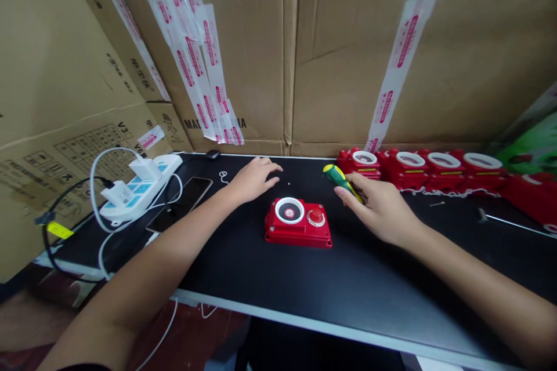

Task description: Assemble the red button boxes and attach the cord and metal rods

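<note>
A red box with a round white-ringed dial and a red push button lies flat on the black table, between my hands. My right hand is closed round a screwdriver with a green and yellow handle, just right of the box. My left hand rests palm down on the table behind and left of the box, fingers stretched towards a tiny pale speck, perhaps a screw. Nothing shows in that hand.
A row of several similar red boxes lines the back right edge. A white power strip with chargers and cables and a dark phone lie at the left. Cardboard boxes wall in the back and left. A thin metal rod lies far right.
</note>
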`<action>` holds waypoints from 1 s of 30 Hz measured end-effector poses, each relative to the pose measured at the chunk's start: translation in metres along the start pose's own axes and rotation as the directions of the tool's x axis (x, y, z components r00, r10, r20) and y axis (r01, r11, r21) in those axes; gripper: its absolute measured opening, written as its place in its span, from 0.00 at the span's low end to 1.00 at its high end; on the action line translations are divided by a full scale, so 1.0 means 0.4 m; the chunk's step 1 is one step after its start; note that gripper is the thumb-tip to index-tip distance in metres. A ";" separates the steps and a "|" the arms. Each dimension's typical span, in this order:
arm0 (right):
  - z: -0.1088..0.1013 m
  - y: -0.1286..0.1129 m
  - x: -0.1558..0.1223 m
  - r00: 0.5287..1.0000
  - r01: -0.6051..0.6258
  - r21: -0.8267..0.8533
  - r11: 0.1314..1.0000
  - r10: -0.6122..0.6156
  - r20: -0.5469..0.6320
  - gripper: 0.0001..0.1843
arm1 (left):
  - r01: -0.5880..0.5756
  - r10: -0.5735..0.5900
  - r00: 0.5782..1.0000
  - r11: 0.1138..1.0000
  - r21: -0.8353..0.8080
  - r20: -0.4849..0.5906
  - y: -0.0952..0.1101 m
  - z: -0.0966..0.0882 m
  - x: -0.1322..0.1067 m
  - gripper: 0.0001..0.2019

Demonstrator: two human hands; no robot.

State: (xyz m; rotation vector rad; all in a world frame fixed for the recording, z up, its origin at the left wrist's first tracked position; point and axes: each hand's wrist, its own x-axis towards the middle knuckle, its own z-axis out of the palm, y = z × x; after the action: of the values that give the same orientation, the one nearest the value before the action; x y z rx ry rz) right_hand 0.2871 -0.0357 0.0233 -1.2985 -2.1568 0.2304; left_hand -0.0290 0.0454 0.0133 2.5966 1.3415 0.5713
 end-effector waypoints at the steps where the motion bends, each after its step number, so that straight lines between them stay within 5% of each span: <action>1: 0.002 0.000 0.000 1.000 0.002 -0.002 1.000 -0.002 0.007 0.20 | -0.007 0.007 1.000 1.000 0.018 0.010 -0.005 0.008 0.001 0.14; 9: 0.008 0.006 0.001 1.000 0.008 0.008 1.000 -0.008 -0.007 0.18 | -0.030 0.030 1.000 1.000 -0.010 -0.008 -0.002 0.034 0.012 0.10; 12: 0.002 0.009 0.002 0.991 -0.004 0.042 0.999 0.009 -0.131 0.16 | 0.000 -0.007 0.998 0.995 -0.103 -0.061 0.004 0.035 0.011 0.10; 15: -0.010 0.011 0.009 0.933 -0.050 0.215 0.975 0.122 -0.339 0.16 | 0.033 -0.065 0.991 0.967 -0.254 -0.120 0.022 0.027 0.007 0.11; 17: -0.019 0.010 0.018 0.866 -0.062 0.434 0.899 0.265 -0.425 0.16 | 0.041 -0.104 0.983 0.927 -0.374 -0.151 0.042 0.017 0.005 0.13; 20: -0.031 0.007 0.033 0.813 0.055 0.753 0.656 0.408 -0.414 0.13 | 0.027 -0.136 0.978 0.834 -0.550 -0.159 0.077 0.002 0.001 0.14; 24: -0.035 0.005 0.041 0.884 0.107 0.938 0.330 0.399 -0.242 0.10 | -0.013 -0.126 0.983 0.683 -0.730 -0.136 0.121 -0.008 -0.006 0.15; 30: -0.022 -0.004 0.031 0.922 0.071 0.981 0.180 0.363 -0.133 0.15 | -0.028 -0.172 0.980 0.379 -0.925 -0.100 0.145 -0.003 -0.012 0.16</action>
State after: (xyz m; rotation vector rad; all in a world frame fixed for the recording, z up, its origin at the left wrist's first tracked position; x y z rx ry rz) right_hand 0.2867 -0.0276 0.0361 -0.6087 -1.0251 1.1855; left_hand 0.0114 0.0078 0.0314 1.5241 0.7432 1.1557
